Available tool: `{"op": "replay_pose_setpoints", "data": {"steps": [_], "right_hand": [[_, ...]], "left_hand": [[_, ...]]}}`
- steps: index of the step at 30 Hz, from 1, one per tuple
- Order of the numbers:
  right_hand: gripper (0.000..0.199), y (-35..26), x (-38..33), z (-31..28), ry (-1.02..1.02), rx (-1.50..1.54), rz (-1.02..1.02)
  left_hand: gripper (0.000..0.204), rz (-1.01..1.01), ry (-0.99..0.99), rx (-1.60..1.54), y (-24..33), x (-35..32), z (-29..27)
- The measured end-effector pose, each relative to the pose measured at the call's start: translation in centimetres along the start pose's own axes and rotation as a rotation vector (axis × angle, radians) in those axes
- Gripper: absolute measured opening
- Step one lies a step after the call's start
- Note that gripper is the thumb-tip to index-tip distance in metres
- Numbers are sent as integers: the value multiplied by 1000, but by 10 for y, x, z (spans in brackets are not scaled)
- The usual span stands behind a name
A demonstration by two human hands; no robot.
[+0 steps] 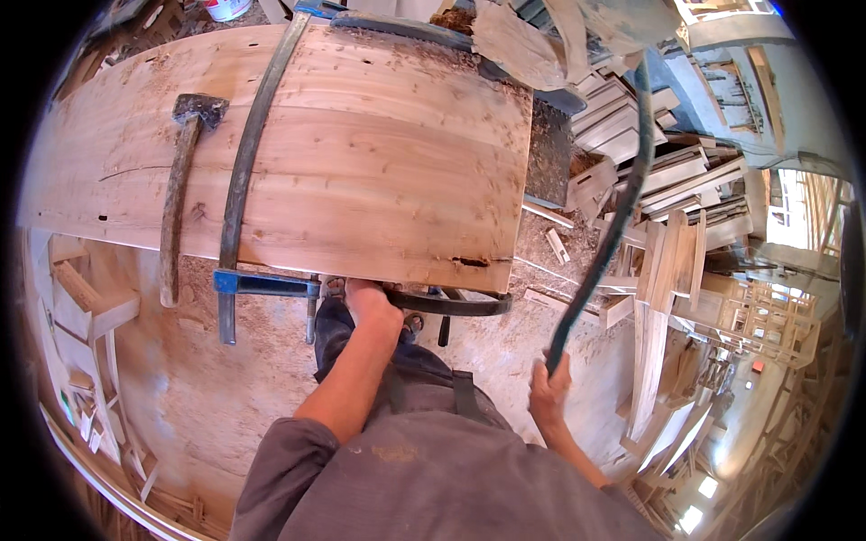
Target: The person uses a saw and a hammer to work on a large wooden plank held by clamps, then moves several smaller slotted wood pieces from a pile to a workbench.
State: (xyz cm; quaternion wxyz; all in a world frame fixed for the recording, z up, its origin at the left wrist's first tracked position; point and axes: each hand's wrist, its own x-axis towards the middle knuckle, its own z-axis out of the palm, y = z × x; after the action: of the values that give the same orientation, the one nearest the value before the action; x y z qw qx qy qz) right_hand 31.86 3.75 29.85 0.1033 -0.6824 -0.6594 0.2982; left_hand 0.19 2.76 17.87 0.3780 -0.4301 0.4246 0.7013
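Observation:
My right hand [548,393] is closed round the lower end of a long dark metal bar [603,252], which rises up and away to the right of the panel. My left hand [368,298] is at the near edge of a wide wooden panel [379,171], its fingers hidden. A dark bar [456,307] runs rightward from beside that hand, just below the panel edge; whether the hand grips it does not show. A bar clamp [248,162] with a blue jaw [262,284] spans the panel. Left of it lies a wooden-handled hammer [185,171], its handle overhanging the near edge.
Stacked boards [695,180] and wooden frame pieces [663,307] crowd the right side. Scraps [557,245] and sawdust lie on the floor beside the panel. A wooden frame [99,307] stands at the left, and a white bucket [227,9] at the far left.

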Motion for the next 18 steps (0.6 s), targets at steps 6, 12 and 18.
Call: {"op": "replay_pose_setpoints", "data": {"steps": [6,12,18], "right_hand": [[33,-159,-49,-172,-140,-102,395],[66,-263,-64,-312,-55,-764,10],[70,-279,-78,-323,85,-840,-65]], "left_hand": [[15,-94,-5,22,4,55,-33],[18,-98,23,47,12,40,-24],[16,-84,-89,63,7,56,-33]]}}
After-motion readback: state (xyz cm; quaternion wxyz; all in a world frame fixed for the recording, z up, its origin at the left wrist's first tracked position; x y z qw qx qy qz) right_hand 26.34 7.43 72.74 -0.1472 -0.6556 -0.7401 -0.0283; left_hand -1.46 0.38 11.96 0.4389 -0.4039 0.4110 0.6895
